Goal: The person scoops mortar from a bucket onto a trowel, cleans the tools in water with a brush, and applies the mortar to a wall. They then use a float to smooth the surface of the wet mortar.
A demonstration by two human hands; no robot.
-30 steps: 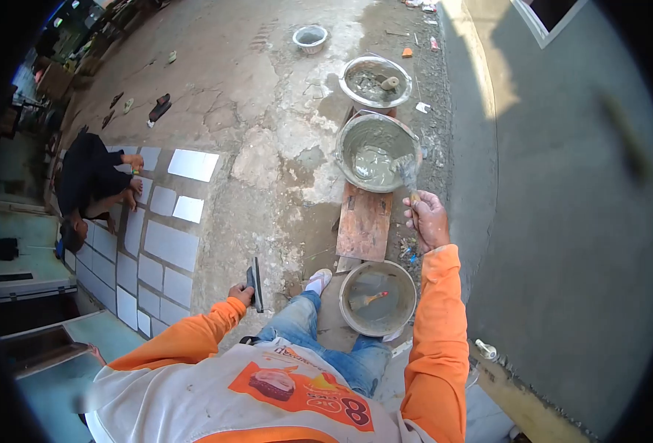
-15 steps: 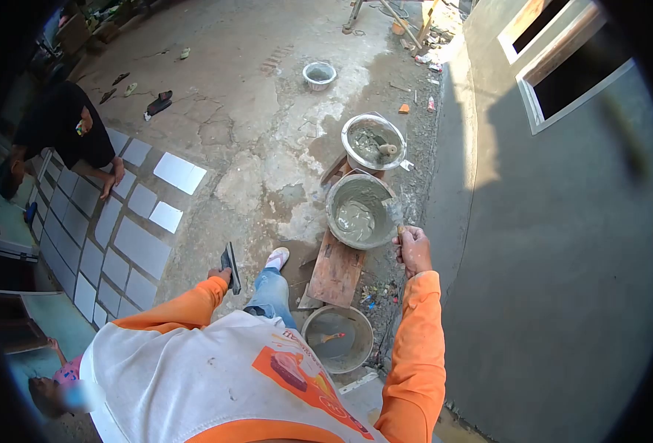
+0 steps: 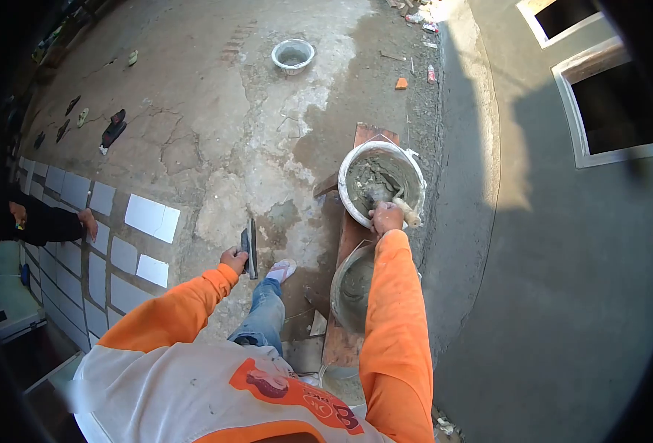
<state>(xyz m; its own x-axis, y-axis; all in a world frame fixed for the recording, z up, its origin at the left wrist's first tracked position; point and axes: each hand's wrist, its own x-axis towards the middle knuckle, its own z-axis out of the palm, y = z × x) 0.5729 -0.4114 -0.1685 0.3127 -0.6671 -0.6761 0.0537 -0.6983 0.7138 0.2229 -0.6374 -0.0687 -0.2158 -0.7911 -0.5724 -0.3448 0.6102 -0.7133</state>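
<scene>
My left hand is closed round the handle of a plastering float, seen nearly edge-on over the ground. My right hand is closed at the near rim of a white-rimmed bucket holding wet grey mortar. It grips a small scraper, whose blade is blurred and partly hidden among the mortar. Close beside that hand, a thick pale tool handle leans on the bucket's rim. A second bucket of mortar stands nearer me, partly covered by my right sleeve.
Both buckets stand on a wooden plank. Another container sits nearest my body. Farther off is a small basin. A grey wall with window openings rises on the right. White tiles and a person's leg are at left.
My right hand has moved forward with the scraper, from the nearer bucket to the farther one. The view has shifted forward too. My left hand still holds the float.
</scene>
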